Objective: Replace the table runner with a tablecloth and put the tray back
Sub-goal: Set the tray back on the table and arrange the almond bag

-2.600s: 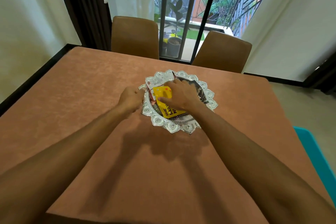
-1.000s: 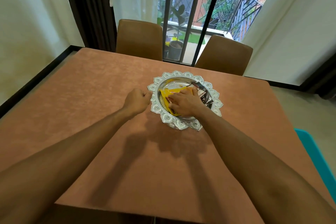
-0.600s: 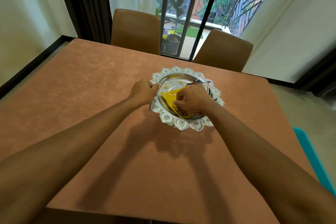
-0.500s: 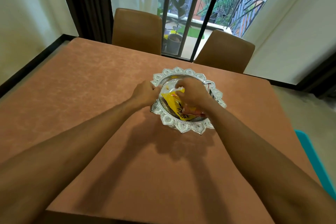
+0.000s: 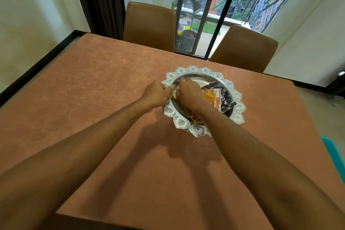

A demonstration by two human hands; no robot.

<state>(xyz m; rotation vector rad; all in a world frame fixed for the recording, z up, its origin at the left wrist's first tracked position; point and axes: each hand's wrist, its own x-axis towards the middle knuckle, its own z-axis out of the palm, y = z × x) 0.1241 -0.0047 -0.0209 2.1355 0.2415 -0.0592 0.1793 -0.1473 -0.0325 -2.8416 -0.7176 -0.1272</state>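
Head view, read from the left: a rust-brown tablecloth (image 5: 93,89) lies flat over the whole worktop and reaches every edge that shows. No table runner is in sight, so the swap of cloths looks done. Two tan chairs (image 5: 149,24) stand pushed in along the far side, out of the way.

The left grip (image 5: 155,95) sits at the near-left edge of the tray (image 5: 205,70), with its fingers curled and its thumb on the petal-shaped silver rim. That hold probably steadies the footed tray so it neither slides nor tips while its contents are handled. The tray stands on the cloth a little right of the middle, so it is already back in place.

The right grip (image 5: 188,95) reaches down inside the tray, just beside the left one, with its knuckles up and its fingers bent over a yellow packet (image 5: 198,120). The fingertips are hidden, so it cannot be told whether they pinch the packet or only press on it. The likely aim is to tidy the packets so they lie inside the rim. A black packet (image 5: 225,99) with orange print rests against the right inner wall, one corner over the rim. A teal object (image 5: 334,155) shows at the far right, off the worktop.
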